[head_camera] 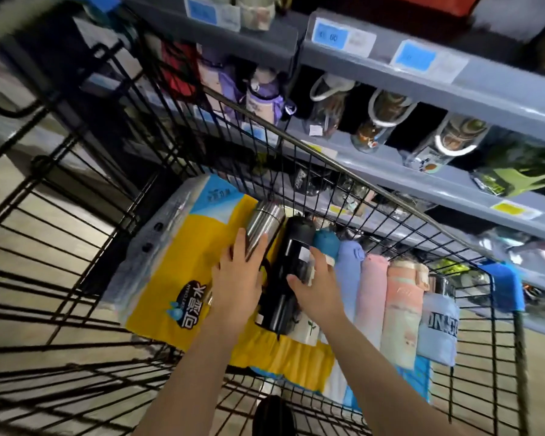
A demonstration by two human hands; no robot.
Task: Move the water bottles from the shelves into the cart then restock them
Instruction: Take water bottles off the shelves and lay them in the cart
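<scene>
A: Where are the bottles?
B: In the black wire cart [368, 196], around both hands. Left hand [238, 278] holds the steel bottle [263, 226].
A: Right hand [317, 286]?
B: Fingers spread, resting on the black bottle [288, 272].

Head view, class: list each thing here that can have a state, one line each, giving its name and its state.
Left hand: fingers curled round the steel bottle.
Right hand: fingers spread, resting on the black bottle.
Steel bottle: lying in the cart, lid on.
Black bottle: lying flat, lid on.
Pink bottle: lying in the row.
Cart: loaded.
Tissue pack: sealed, lying flat.
</scene>
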